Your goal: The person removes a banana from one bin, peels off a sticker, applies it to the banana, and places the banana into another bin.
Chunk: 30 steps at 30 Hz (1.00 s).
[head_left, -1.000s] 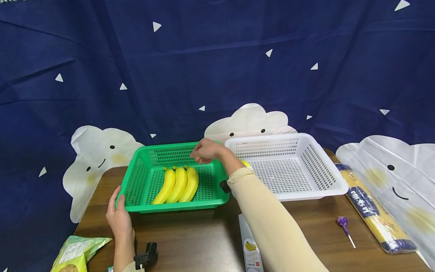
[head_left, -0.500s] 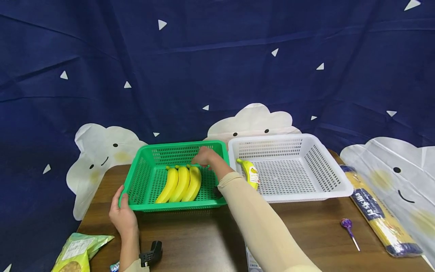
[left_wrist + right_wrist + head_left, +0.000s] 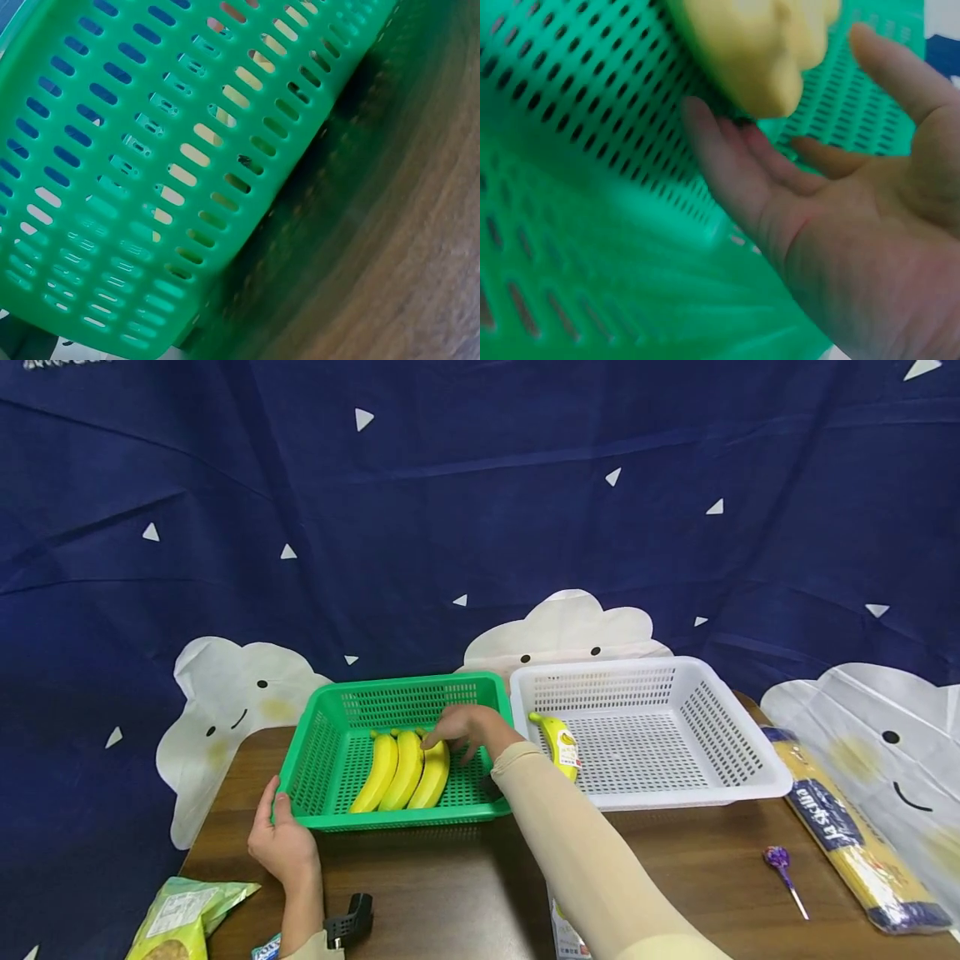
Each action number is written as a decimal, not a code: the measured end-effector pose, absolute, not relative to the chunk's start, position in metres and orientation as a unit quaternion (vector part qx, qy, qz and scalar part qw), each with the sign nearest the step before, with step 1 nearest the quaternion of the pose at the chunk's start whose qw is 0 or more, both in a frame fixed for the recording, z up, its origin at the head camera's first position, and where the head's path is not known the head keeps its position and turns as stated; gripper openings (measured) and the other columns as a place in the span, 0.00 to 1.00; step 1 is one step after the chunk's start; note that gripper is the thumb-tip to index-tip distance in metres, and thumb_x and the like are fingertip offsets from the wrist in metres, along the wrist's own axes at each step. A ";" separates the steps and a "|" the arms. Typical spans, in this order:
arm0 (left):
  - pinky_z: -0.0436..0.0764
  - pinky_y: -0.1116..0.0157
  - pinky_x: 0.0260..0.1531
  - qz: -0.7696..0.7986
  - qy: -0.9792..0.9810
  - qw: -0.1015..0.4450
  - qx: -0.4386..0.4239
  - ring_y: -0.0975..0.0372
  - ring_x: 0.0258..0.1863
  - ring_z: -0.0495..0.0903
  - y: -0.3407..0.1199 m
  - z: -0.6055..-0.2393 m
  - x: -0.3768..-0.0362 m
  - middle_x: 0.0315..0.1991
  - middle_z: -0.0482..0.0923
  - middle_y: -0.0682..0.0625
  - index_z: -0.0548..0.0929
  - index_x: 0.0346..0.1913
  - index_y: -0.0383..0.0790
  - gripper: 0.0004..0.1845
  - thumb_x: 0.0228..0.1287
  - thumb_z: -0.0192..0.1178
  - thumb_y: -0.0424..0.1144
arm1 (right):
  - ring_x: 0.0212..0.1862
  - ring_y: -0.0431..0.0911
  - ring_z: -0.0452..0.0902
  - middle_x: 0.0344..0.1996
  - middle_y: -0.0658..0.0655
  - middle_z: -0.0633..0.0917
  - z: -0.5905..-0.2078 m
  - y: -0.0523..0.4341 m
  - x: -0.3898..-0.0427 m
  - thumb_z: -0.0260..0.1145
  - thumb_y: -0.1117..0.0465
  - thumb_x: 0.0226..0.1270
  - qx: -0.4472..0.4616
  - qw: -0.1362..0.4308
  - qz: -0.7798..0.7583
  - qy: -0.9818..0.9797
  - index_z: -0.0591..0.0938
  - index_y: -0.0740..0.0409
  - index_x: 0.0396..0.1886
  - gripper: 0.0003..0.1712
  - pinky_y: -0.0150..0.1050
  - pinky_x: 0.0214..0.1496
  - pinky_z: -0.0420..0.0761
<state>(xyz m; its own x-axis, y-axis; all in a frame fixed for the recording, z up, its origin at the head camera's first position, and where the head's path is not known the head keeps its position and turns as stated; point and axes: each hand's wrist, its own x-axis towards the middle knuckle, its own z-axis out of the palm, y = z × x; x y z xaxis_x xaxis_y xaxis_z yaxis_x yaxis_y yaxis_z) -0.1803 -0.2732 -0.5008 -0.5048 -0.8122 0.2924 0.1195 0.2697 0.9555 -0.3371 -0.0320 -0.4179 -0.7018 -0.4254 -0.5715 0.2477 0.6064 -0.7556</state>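
Observation:
Three yellow bananas (image 3: 405, 768) lie side by side in a green basket (image 3: 318, 735) on the wooden table. My right hand (image 3: 467, 731) reaches into it, fingers relaxed and spread, touching the stem end of the rightmost banana (image 3: 757, 45). In the right wrist view the right hand (image 3: 795, 142) shows an open palm beside that banana, above the green basket's mesh floor (image 3: 577, 112). My left hand (image 3: 283, 847) grips the basket's front left corner, thumb over the rim. The left wrist view shows only the green basket's wall (image 3: 165, 150), not the hand.
A white basket (image 3: 720, 735) stands right of the green one and holds a single stickered banana (image 3: 558, 745). On the table are a spaghetti packet (image 3: 847, 827), a purple lollipop (image 3: 780, 860), a green snack bag (image 3: 180, 922) and a small carton (image 3: 566, 935). A blue cloth hangs behind.
My right hand has come down from near the green basket's back rim onto the rightmost banana. The left hand keeps its hold on the corner. The bananas have not moved.

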 end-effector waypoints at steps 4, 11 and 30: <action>0.69 0.62 0.58 -0.552 -0.665 0.433 0.255 0.60 0.58 0.73 -0.272 -0.500 -0.182 0.55 0.79 0.50 0.84 0.55 0.49 0.14 0.72 0.54 0.41 | 0.63 0.61 0.65 0.68 0.64 0.63 -0.422 -0.030 -0.337 0.69 0.59 0.63 -0.063 0.389 -0.434 0.810 0.50 0.60 0.76 0.49 0.55 0.50 0.77; 0.67 0.61 0.60 -0.578 -0.651 0.420 0.259 0.58 0.60 0.71 -0.269 -0.501 -0.180 0.57 0.78 0.50 0.84 0.55 0.49 0.15 0.73 0.53 0.41 | 0.57 0.59 0.70 0.62 0.64 0.67 -0.432 -0.039 -0.339 0.71 0.58 0.60 -0.104 0.374 -0.344 0.855 0.51 0.60 0.75 0.51 0.50 0.47 0.79; 0.68 0.62 0.59 -0.574 -0.652 0.425 0.255 0.60 0.59 0.72 -0.272 -0.503 -0.181 0.56 0.78 0.50 0.84 0.55 0.49 0.14 0.73 0.53 0.42 | 0.41 0.56 0.79 0.53 0.63 0.72 -0.409 -0.020 -0.347 0.65 0.67 0.59 -0.070 0.297 -0.422 0.853 0.56 0.62 0.72 0.43 0.50 0.44 0.81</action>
